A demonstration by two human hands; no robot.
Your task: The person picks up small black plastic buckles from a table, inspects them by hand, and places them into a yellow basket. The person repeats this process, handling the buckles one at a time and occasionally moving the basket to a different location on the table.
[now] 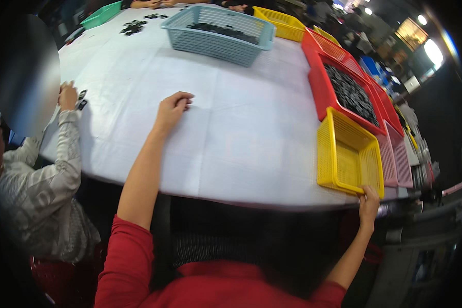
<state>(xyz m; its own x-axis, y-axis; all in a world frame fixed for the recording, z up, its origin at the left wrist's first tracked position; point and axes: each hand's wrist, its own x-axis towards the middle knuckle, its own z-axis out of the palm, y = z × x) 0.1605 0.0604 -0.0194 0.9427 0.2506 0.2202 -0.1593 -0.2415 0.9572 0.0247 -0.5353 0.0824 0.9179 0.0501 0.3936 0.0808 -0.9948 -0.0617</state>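
Observation:
My right hand (368, 208) has its fingers wrapped over the near rim of a yellow plastic basket (329, 151) at the table's right front corner. No parts show inside that basket. Out over the white table (241, 149), left of the middle, is my left hand (173, 112). Its fingers are curled together, and whatever they may hold is hidden. Beyond it, at the far side, stands a blue-grey basket (210, 45) with a layer of small black parts (226, 32) in it.
Red bins (318, 84), one filled with dark small parts (351, 95), line the right edge beside pink baskets (390, 159). Another yellow basket (282, 23) stands behind. Black pieces (133, 27) lie at far left. A co-worker's sleeved arm (68, 138) rests at left.

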